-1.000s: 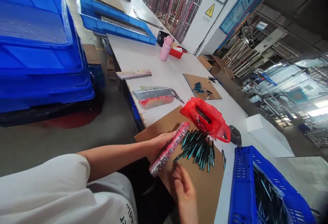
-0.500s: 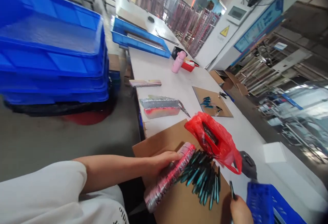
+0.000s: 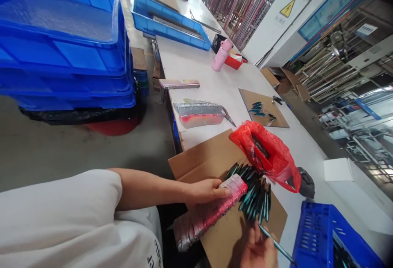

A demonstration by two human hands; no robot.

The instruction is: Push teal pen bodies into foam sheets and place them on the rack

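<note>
Head view: left fingers point(image 3: 225, 192) grip pink block point(image 3: 211, 215), right fingers point(image 3: 252, 235) teal stick point(image 3: 278, 246); red bag point(image 3: 278, 158) crowds pile point(image 3: 257, 200).

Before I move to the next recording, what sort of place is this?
Probably a factory workshop: there are stacked blue bins, metal racks, a high-voltage-style warning sign and a long worktable with many like small pieces.
</note>
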